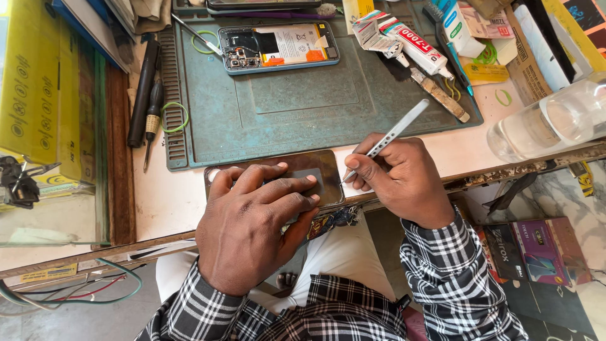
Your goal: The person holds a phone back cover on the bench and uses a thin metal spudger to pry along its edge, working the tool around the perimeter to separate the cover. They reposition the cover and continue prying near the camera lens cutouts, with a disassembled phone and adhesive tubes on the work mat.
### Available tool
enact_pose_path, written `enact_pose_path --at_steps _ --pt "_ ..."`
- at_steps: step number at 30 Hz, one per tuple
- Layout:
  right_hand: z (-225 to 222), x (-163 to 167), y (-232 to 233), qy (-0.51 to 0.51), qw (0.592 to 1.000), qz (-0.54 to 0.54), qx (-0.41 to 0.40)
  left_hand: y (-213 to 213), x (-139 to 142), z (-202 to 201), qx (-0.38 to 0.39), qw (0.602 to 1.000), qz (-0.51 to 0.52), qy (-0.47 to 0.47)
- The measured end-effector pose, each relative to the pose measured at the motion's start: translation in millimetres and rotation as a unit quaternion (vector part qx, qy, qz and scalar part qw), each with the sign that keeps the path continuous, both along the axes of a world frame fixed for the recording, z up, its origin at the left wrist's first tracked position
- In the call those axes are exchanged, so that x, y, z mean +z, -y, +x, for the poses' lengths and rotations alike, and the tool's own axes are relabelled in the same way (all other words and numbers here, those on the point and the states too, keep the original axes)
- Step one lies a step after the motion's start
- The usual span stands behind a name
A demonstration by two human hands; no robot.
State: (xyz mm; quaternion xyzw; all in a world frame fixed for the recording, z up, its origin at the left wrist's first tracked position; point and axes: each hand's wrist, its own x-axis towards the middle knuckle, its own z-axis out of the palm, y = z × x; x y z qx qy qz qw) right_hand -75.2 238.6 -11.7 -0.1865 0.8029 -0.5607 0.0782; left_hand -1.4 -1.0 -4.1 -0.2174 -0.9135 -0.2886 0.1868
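Head view: phone back cover (319, 165) under left hand (252, 221) fingers (287, 183) (flat); tweezers (388, 137) pinched in right hand (398, 180).

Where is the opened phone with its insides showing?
In the head view, the opened phone lies at the far edge of the green work mat, beyond both hands, with a white glue tube just to its right.

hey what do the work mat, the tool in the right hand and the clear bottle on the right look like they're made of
Work mat: probably rubber or silicone, matte grey-green, with moulded ridges and recessed panels, scuffed.
Tool held like a pen in the right hand: likely metal, from its pale silvery sheen and thin flat shape; coated plastic is possible.
Clear bottle: transparent plastic or glass, glossy with bright highlights; which one cannot be told.
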Motion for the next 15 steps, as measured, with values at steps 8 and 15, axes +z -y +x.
enact_pose_path --at_steps 8,15 --pt "-3.9 3.8 -2.8 0.018 0.999 0.015 0.024 -1.5 2.7 0.4 0.003 1.000 0.007 -0.003" --pt "-2.7 -0.9 -2.9 0.016 1.000 -0.002 0.007 -0.6 -0.4 0.4 -0.001 1.000 0.010 -0.013"
